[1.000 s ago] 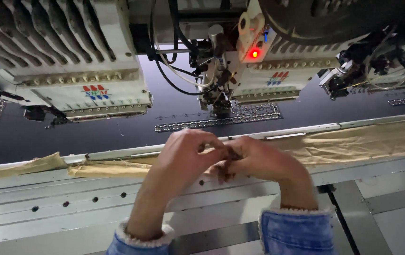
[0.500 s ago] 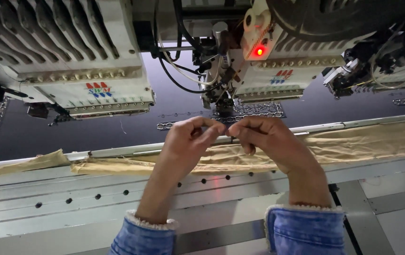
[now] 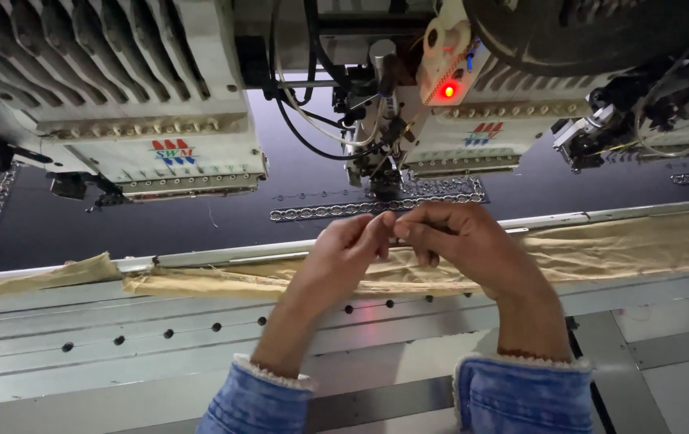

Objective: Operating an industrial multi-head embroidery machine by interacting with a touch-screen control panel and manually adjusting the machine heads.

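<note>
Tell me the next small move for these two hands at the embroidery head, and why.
Probably raise both hands toward the needle area. The left hand and right hand meet fingertip to fingertip just below it, pinching something too fine to see, likely thread, over the stitched chain pattern on the dark fabric.

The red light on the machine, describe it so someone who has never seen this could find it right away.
Start at the row of cream embroidery machine heads above the dark fabric. Go to the middle head, straight above the left hand and right hand, whose fingertips meet. The red light glows on its small angled panel; nothing else in view is lit.
</note>
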